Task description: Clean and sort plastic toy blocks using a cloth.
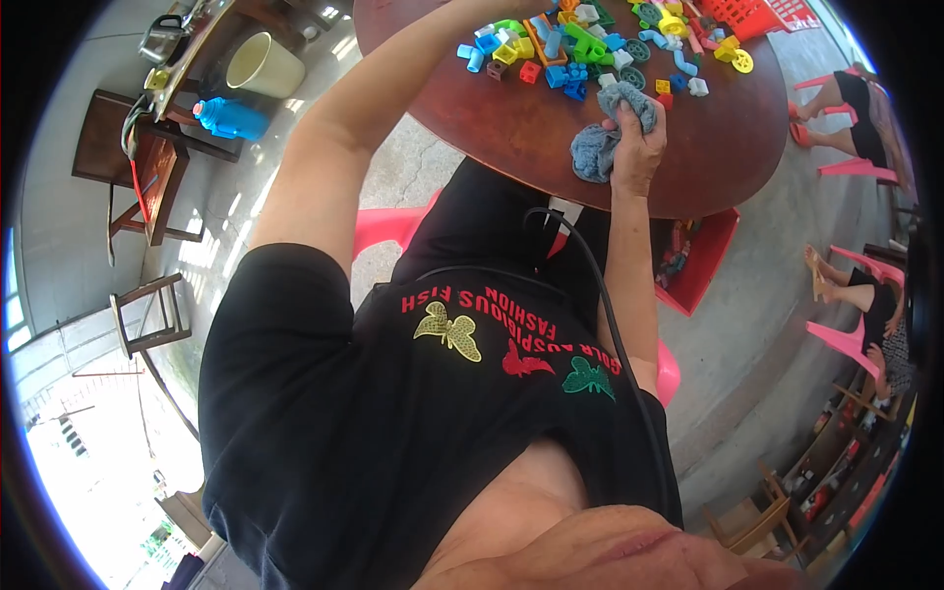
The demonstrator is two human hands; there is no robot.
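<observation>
My right hand (pixel 640 151) grips a crumpled blue-grey cloth (pixel 592 153). Part of the cloth bulges above the fingers, and part hangs beside the palm over the near side of the brown round table (pixel 708 158). Just beyond it lies a spread of colourful plastic building blocks (pixel 557 48), with pipe-shaped pieces and wheels among them. My left hand (pixel 516 6) reaches to the top edge of the view, by the far side of the blocks. Its fingers are mostly cut off, so what it holds or touches is hidden.
A red plastic basket (pixel 752 16) stands at the table's far right. Under the right edge is a red bin (pixel 697 265) with pieces inside. A black cable (pixel 601 273) runs down my front. Two people sit on pink chairs (pixel 841 335) at right. A blue flask (pixel 230 119) stands left.
</observation>
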